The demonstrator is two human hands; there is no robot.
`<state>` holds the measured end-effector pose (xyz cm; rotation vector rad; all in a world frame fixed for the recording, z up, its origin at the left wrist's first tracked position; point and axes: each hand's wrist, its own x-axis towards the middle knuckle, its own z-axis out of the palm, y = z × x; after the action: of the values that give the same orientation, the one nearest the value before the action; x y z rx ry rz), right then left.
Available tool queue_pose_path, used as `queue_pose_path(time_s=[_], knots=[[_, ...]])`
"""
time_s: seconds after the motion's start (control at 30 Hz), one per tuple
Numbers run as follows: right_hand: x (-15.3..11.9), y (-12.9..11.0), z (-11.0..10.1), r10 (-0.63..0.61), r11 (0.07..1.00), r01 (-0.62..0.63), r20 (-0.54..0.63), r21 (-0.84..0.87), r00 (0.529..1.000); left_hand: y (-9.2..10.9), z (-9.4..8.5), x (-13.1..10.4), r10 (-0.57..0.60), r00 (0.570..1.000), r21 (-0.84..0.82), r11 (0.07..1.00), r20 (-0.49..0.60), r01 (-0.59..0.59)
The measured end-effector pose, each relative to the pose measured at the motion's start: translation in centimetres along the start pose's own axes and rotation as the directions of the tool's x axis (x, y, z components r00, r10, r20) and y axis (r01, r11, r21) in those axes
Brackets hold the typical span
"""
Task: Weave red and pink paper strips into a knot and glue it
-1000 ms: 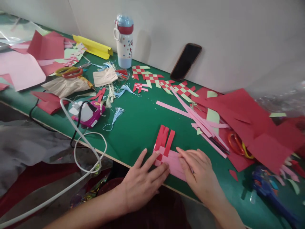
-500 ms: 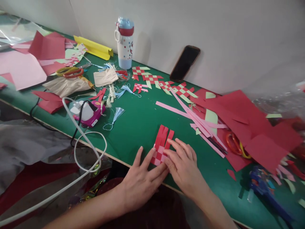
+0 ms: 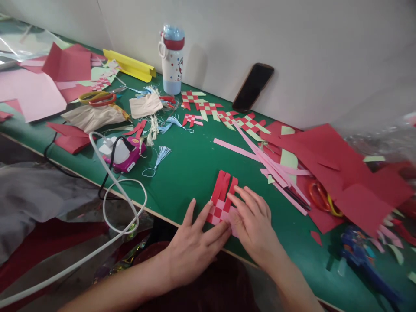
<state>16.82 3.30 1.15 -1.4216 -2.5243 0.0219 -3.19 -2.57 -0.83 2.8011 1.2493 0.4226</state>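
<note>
One red-and-pink paper weave (image 3: pixel 217 212) is laid near the front edge of the green table (image 3: pixel 182 173), red strips (image 3: pixel 222 184) pointed away, touched by the left hand (image 3: pixel 193 249), fingers spread, and overlapped by the right hand (image 3: pixel 255 223), fingers bent; pinching cannot be told.

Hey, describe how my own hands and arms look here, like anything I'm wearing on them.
Your left hand and right hand are ungloved, with no rings visible. The left forearm and right forearm show no sleeve, watch or bracelet.

The left hand (image 3: pixel 199 243) lies palm down, fingers spread; the right hand (image 3: pixel 253 223) bends just beside it, both forearms (image 3: pixel 130 281) bare.
</note>
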Motion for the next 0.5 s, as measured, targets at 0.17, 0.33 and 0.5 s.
queue_pose_path(time_s=[0.17,0.33,0.5], knots=[[-2.5,1.5,-0.3,-0.006,0.997,0.004,-0.022,-0.075,1.000,-0.1,-0.1,0.0,0.018,1.000,-0.038,0.999,0.007,-0.017],[-4.9,1.8,-0.6,-0.071,0.984,0.085,0.091,-0.159,0.993,-0.1,-0.3,0.1,0.011,0.999,-0.057,0.998,0.036,-0.009],[-4.4,0.6,-0.9,-0.076,0.981,0.079,0.020,-0.176,0.997,0.0,-0.2,0.0,0.016,0.999,-0.023,1.000,0.042,-0.015]])
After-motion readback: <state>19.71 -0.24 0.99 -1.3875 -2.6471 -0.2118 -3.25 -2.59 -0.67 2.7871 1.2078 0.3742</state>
